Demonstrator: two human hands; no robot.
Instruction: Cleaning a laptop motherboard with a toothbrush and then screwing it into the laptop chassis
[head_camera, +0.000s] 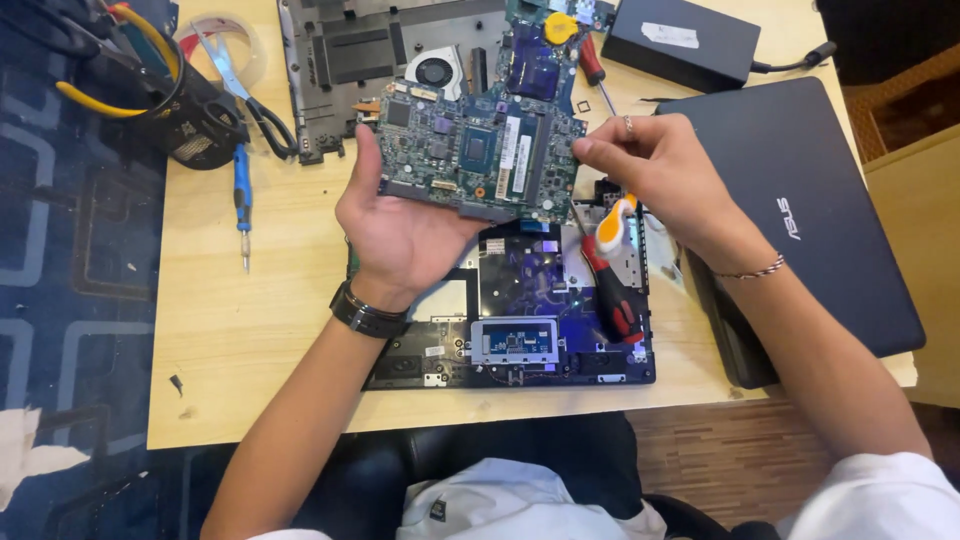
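A light wooden tabletop (250, 330) stands on a dark blue patterned floor, and it is crowded with tools and laptop parts.

From the head camera, the left hand (400, 225) is open and palm up. It cradles a green and blue laptop circuit board (470, 150) from below, with the thumb up along the board's left edge. The board hangs in the air, above the opened black laptop base (520, 340) that lies on the tabletop near the person.

The right hand (660, 175) pinches the board's right edge with its fingertips. The same hand also holds a red, orange and white screwdriver (610, 270), tucked under the palm and pointing down.

A good way to handle this board is to hold it by the edges only, as both hands do now. Fingers should stay off the small chips and the shiny square in the middle. It looks wise to keep the board flat and low over the base, so a slip would be a short drop. The tucked screwdriver could scratch something, so its tip is best kept away from the board.

Nearby lie a grey laptop bottom cover with a round fan (380, 60), a black cup of tools (190, 110), a small blue screwdriver (241, 200), a black power brick (680, 40) and a closed dark laptop (820, 210).
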